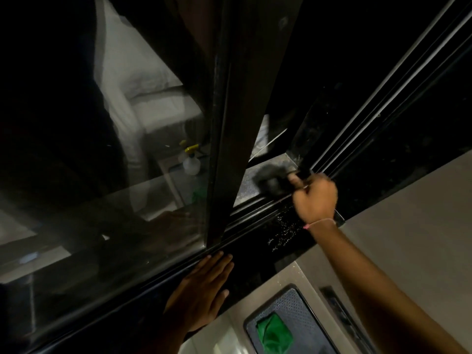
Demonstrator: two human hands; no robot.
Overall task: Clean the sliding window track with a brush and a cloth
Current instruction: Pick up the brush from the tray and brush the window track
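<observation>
My right hand is closed around a dark brush, blurred, whose bristles sit at the far end of the open window track near the corner of the frame. Pale specks of dust lie on the black sill just in front of that hand. My left hand lies flat, fingers together, on the sill's near edge beside the bottom of the dark sliding sash. A green cloth rests in a dark tray at the bottom of the view.
The glass pane on the left reflects a spray bottle with a yellow nozzle and pale room shapes. A beige counter runs along the right below the sill. Parallel frame rails rise at the upper right.
</observation>
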